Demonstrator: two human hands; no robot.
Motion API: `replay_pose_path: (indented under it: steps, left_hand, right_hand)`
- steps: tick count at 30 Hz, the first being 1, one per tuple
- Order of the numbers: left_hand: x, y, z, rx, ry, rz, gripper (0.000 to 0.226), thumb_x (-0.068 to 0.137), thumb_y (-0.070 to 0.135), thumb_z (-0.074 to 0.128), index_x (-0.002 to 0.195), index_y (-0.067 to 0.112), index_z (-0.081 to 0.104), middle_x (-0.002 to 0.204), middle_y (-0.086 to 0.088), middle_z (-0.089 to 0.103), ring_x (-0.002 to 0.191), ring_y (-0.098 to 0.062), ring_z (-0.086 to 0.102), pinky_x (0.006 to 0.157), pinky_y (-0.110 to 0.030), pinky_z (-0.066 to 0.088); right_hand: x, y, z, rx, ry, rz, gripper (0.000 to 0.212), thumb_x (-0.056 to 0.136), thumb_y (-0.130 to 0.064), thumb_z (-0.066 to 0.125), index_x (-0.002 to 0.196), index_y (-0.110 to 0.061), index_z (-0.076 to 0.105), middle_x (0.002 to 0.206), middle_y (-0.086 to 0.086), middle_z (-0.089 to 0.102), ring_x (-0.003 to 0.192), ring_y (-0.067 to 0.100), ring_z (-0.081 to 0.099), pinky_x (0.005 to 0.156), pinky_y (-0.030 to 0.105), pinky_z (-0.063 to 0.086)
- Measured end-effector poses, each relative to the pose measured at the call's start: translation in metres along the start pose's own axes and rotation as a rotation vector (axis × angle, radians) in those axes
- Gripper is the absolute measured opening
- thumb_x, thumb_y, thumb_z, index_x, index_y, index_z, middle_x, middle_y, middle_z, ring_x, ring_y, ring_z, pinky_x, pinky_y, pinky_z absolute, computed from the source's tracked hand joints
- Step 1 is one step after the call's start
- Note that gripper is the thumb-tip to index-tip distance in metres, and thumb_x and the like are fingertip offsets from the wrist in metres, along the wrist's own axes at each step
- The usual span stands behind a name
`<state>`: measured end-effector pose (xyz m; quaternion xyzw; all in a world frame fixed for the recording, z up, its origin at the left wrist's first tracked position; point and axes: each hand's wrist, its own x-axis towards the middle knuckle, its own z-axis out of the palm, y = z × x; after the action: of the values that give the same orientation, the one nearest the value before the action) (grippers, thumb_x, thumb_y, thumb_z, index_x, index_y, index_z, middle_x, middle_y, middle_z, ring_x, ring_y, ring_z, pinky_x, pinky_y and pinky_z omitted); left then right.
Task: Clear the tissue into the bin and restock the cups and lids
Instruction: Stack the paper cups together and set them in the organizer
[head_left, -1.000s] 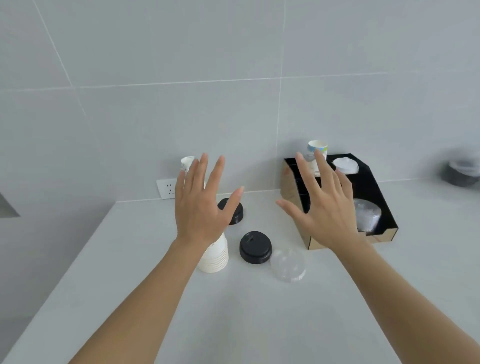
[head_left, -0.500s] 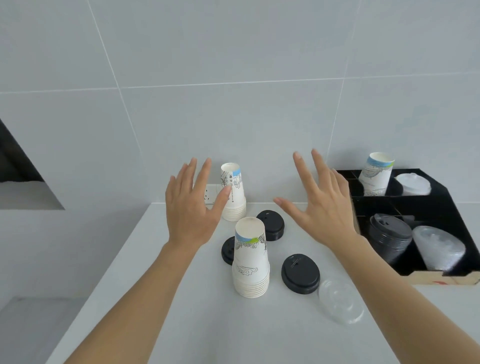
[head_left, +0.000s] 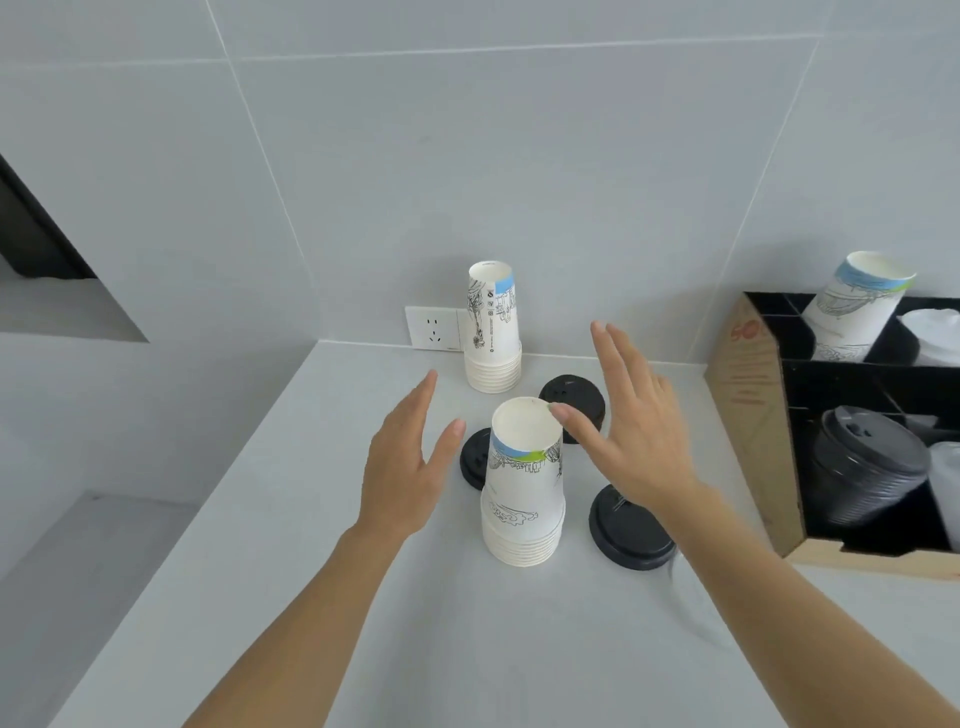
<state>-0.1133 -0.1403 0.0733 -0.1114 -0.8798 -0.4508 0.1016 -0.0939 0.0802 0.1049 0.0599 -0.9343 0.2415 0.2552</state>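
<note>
Both hands (head_left: 524, 457) lowered around near cup stack (head_left: 522, 493), clear lid (arm-hidden) indistinct

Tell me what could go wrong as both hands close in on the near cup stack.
The near cup stack is tall and stands upside down on its rims; the right hand, with its thumb at the top edge, could tip it. If it falls, it could hit the loose black lids beside it. The left hand is open, not yet bracing the stack.

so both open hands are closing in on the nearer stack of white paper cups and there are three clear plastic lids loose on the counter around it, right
Not quite: in the head view the three loose lids around the nearer stack of white paper cups are black, not clear. The open left hand and right hand do flank it.
</note>
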Motion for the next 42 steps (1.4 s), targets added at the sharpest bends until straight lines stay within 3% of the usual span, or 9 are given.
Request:
replay_pose_path:
  steps: [3, 6, 10, 14, 19, 24, 30, 37, 42]
  left_hand:
    - [-0.017, -0.013, 0.011, -0.156, -0.132, -0.072, 0.063, 0.076, 0.064, 0.04, 0.135, 0.053, 0.02, 0.132, 0.028, 0.044, 0.127, 0.003, 0.041, 0.108, -0.029, 0.031]
    - [-0.031, -0.019, 0.019, -0.218, -0.176, -0.1, 0.062, 0.075, 0.061, 0.045, 0.131, 0.057, 0.02, 0.123, 0.031, 0.048, 0.119, 0.007, 0.047, 0.105, -0.025, 0.035]
    - [-0.044, -0.024, 0.028, -0.277, -0.235, -0.115, 0.072, 0.072, 0.059, 0.053, 0.135, 0.051, 0.017, 0.127, 0.026, 0.049, 0.118, 0.006, 0.048, 0.102, -0.02, 0.034]
    - [-0.055, -0.025, 0.036, -0.217, -0.324, -0.076, 0.083, 0.066, 0.063, 0.063, 0.134, 0.056, 0.016, 0.132, 0.038, 0.04, 0.125, 0.005, 0.041, 0.103, -0.023, 0.033]
    - [-0.058, -0.029, 0.056, -0.234, -0.352, -0.066, 0.105, 0.061, 0.049, 0.08, 0.141, 0.041, 0.014, 0.148, 0.017, 0.029, 0.136, -0.008, 0.031, 0.109, -0.042, 0.035]
    - [-0.06, -0.02, 0.072, -0.356, -0.281, -0.09, 0.099, 0.061, 0.034, 0.083, 0.129, 0.061, 0.015, 0.142, 0.023, 0.033, 0.133, -0.006, 0.037, 0.106, -0.038, 0.041]
    - [-0.063, -0.021, 0.089, -0.388, -0.146, -0.123, 0.098, 0.06, 0.022, 0.085, 0.129, 0.052, 0.022, 0.141, 0.012, 0.04, 0.13, -0.013, 0.044, 0.101, -0.043, 0.046]
    - [-0.054, -0.007, 0.088, -0.404, -0.114, -0.091, 0.091, 0.058, 0.031, 0.082, 0.118, 0.065, 0.023, 0.132, 0.03, 0.04, 0.127, -0.007, 0.045, 0.101, -0.033, 0.046]
    - [-0.028, 0.017, 0.078, -0.381, -0.058, -0.023, 0.089, 0.057, 0.032, 0.082, 0.115, 0.068, 0.026, 0.124, 0.039, 0.044, 0.123, -0.001, 0.046, 0.096, -0.028, 0.048]
  right_hand:
    - [-0.02, 0.004, 0.013, 0.203, -0.09, 0.027, 0.094, 0.078, -0.078, 0.031, 0.149, -0.018, 0.018, 0.154, 0.005, 0.03, 0.136, 0.016, 0.03, 0.107, 0.032, 0.028]
    - [-0.038, 0.005, 0.024, 0.439, -0.232, 0.048, 0.093, 0.073, -0.075, 0.047, 0.147, -0.034, 0.008, 0.155, -0.005, 0.025, 0.14, 0.014, 0.029, 0.111, 0.042, 0.034]
    - [-0.056, 0.0, 0.038, 0.61, -0.377, 0.07, 0.095, 0.07, -0.061, 0.066, 0.135, -0.058, -0.004, 0.147, -0.036, 0.015, 0.137, -0.006, 0.025, 0.107, 0.017, 0.03]
    - [-0.072, 0.001, 0.051, 0.691, -0.404, 0.158, 0.11, 0.064, -0.067, 0.068, 0.141, -0.047, -0.008, 0.155, -0.019, 0.012, 0.141, -0.002, 0.019, 0.112, 0.024, 0.026]
    - [-0.082, 0.003, 0.067, 0.722, -0.396, 0.257, 0.115, 0.062, -0.064, 0.072, 0.143, -0.045, -0.008, 0.157, -0.016, 0.01, 0.143, 0.004, 0.014, 0.116, 0.042, 0.026]
    - [-0.086, 0.005, 0.08, 0.737, -0.343, 0.295, 0.115, 0.066, -0.055, 0.077, 0.15, -0.029, 0.003, 0.155, -0.009, 0.021, 0.143, 0.012, 0.022, 0.113, 0.046, 0.031]
    - [-0.088, 0.006, 0.092, 0.688, -0.263, 0.281, 0.107, 0.067, -0.054, 0.076, 0.148, -0.025, 0.013, 0.145, -0.007, 0.039, 0.135, 0.019, 0.036, 0.106, 0.048, 0.038]
    - [-0.08, 0.007, 0.086, 0.705, -0.204, 0.237, 0.101, 0.071, -0.049, 0.072, 0.148, -0.032, 0.01, 0.149, -0.012, 0.034, 0.137, 0.011, 0.033, 0.107, 0.046, 0.037]
    - [-0.048, 0.002, 0.063, 0.712, -0.157, 0.145, 0.095, 0.071, -0.051, 0.069, 0.138, -0.058, 0.001, 0.142, -0.035, 0.026, 0.134, -0.002, 0.029, 0.107, 0.031, 0.035]
